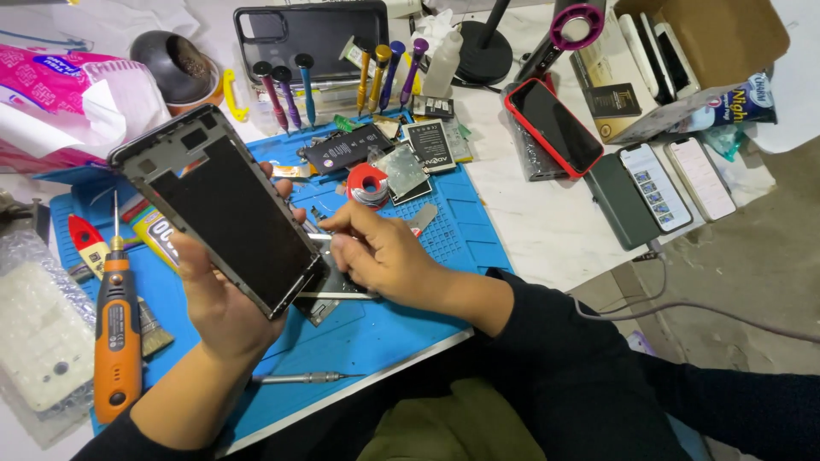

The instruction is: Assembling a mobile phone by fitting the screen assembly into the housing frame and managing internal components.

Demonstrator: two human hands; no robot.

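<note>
Phone repair at a crowded bench: my left hand (pixel 224 300) holds a stripped phone frame (pixel 224 203) up off the blue work mat (pixel 401 324), tilted with its dark inner face toward me, palm under the lower end and fingers curled around its far edge. My right hand (pixel 386 256) rests on the mat just beside it, fingers drawn together over a flat metal part (pixel 329 294) that lies partly under the raised frame; whether the fingertips pinch some small piece I cannot tell, since they hide it. I judge this the middle of a teardown or reassembly, the frame bare and its parts spread around. Just beyond my right hand lie a red-and-white spool (pixel 368 185), a loose battery (pixel 346 147) and small boards. A slim screwdriver (pixel 303 377) lies at the mat's near edge, and an orange power driver (pixel 117 329) lies to the left, beside a brush. Coloured screwdrivers (pixel 295 85) stand in a rack at the back, in front of a dark phone case (pixel 329 34). A red-cased phone (pixel 553 125) and two lit phones (pixel 675 182) lie on the white table (pixel 547 222) to the right. The next move, as I read it, calls for a steady grip on the frame and fine fingertip work on the part beneath.
</note>
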